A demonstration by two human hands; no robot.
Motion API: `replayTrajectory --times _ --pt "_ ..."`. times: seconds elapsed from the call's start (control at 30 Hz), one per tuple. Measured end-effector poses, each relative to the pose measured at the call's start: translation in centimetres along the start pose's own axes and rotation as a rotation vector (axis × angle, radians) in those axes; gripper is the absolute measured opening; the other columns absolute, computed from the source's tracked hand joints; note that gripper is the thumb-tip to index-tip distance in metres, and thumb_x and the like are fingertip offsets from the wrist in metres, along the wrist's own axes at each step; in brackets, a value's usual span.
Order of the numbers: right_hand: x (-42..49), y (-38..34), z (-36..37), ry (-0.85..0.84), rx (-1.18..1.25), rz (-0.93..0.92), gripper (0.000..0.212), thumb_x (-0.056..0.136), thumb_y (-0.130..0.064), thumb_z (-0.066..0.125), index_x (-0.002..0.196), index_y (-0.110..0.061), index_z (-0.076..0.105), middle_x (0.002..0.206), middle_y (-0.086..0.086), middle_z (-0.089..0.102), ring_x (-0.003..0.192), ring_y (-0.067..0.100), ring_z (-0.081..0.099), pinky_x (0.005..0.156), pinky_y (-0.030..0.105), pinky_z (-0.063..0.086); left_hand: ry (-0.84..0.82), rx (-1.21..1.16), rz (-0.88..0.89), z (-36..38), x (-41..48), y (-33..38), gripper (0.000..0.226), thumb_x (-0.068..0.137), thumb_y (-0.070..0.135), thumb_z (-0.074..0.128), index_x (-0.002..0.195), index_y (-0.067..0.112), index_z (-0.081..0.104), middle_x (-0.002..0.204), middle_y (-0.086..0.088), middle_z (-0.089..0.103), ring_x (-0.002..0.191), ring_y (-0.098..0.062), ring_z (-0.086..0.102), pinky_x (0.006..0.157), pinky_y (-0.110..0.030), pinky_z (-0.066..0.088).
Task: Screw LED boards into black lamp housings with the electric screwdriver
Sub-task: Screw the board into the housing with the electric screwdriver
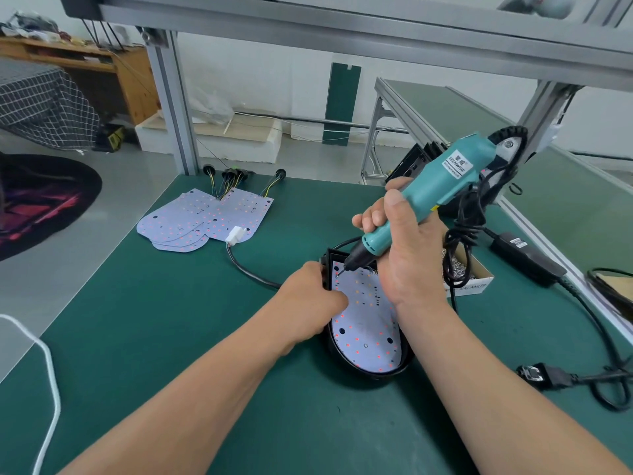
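A white LED board (368, 323), dotted with small red and orange LEDs, lies flat inside a black lamp housing (363, 376), lower centre-right of the frame on the green counter (171, 337). A teal electric screwdriver (428, 190) slants down from the upper right, its bit tip on the board's upper-left corner. Spare LED boards (202, 217) with wires lie overlapping at centre left.

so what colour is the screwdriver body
Teal, with a black tip; the head view shows the screwdriver clearly.

Head-worn wide-angle camera, faces forward-down, close over green bench (171, 337).
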State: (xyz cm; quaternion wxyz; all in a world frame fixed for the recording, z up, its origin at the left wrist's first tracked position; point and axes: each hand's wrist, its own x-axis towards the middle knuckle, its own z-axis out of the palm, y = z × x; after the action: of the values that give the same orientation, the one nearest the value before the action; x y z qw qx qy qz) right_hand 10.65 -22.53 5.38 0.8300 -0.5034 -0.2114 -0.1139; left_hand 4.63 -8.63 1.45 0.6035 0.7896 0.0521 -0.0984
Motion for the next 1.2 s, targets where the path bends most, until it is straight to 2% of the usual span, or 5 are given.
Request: replayTrajectory --times 0.1,0.43,0.67,0.9,1.2 --pt "0.0 0.1 0.1 -0.032 -0.03 0.015 0.012 0.099 -0.021 0.063 0.107 -0.016 0.057 0.07 0.0 0.048 0.064 0.021 0.049 0.082 0.042 0.055 -0.012 0.012 0.019 -0.1 0.1 -0.1 0.008 0.086 0.007 0.058 0.092 0.01 0.053 0.068 -0.003 0.036 0.049 -0.02 0.025 0.044 -0.022 0.023" --pt "-0.1 -0.1 0.6 -0.149 -0.082 0.059 0.013 0.097 -0.024 0.064 0.087 -0.032 0.062 0.068 -0.003 0.047 0.063 0.021 0.047 0.079 0.042 0.054 -0.009 -0.009 0.003 0.0 0.2 -0.2 0.014 0.086 0.006 0.058 0.093 0.015 0.05 0.07 -0.004 0.036 0.044 -0.017 0.026 0.044 -0.021 0.024" --pt "-0.4 -0.1 0.5 -0.143 -0.1 0.056 0.014 0.1 -0.009 0.059 0.112 -0.015 0.059 0.069 0.001 0.049 0.065 0.023 0.049 0.081 0.043 0.053 -0.023 -0.031 -0.009 -0.1 0.2 0.0 0.019 0.079 0.01 0.058 0.095 0.011 0.048 0.065 -0.001 0.034 0.042 -0.017 0.025 0.044 -0.02 0.024" --pt "0.2 -2.4 -0.1 -0.055 0.032 -0.039 0.026 0.103 -0.026 0.061 0.125 -0.014 0.058 0.075 0.003 0.05 0.07 0.022 0.052 0.078 0.043 0.055 -0.04 -0.023 0.004 -0.2 0.2 -0.1 0.008 0.082 0.007 0.056 0.091 0.008 0.055 0.058 0.002 0.036 0.043 -0.019 0.025 0.045 -0.021 0.022" --pt "0.9 -5.7 -7.7 0.219 -0.164 0.357 0.032 0.1 -0.044 0.063 0.104 -0.013 0.063 0.071 0.004 0.057 0.054 0.019 0.054 0.052 0.032 0.053 0.016 -0.014 -0.011 -0.4 0.1 -0.2 0.048 0.073 0.024 0.058 0.111 -0.005 0.054 0.068 -0.001 0.047 0.044 -0.016 0.032 0.043 -0.019 0.026"
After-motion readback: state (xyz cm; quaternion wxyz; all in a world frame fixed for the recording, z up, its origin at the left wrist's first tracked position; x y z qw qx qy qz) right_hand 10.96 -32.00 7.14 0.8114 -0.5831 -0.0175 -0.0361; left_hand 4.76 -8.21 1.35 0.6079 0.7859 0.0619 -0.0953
